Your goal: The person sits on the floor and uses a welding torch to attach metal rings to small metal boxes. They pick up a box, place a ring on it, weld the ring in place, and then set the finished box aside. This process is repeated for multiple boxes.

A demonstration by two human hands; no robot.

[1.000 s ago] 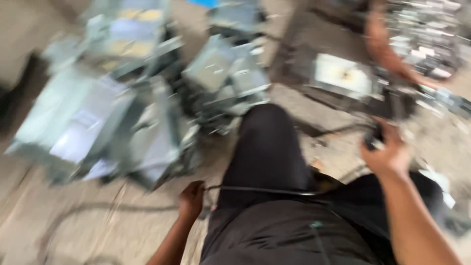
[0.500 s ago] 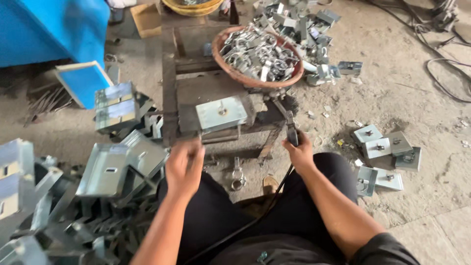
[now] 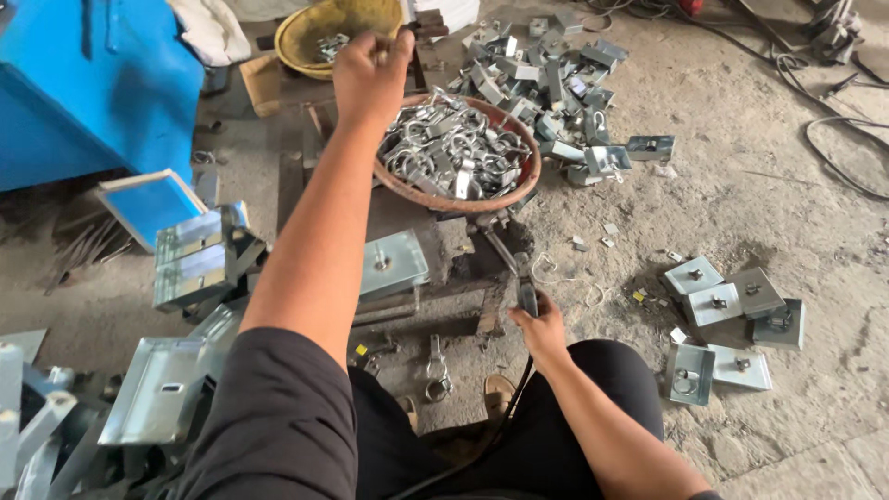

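Left hand (image 3: pixel 370 69) now over basin (image 3: pixel 444 196)

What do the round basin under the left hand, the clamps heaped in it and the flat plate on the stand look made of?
Basin: probably steel, rim brown with rust. Clamps: bright silvery metal, likely zinc-plated; they glint. Plate: pale grey, matte sheet metal, seemingly galvanised. The left hand is above the basin.
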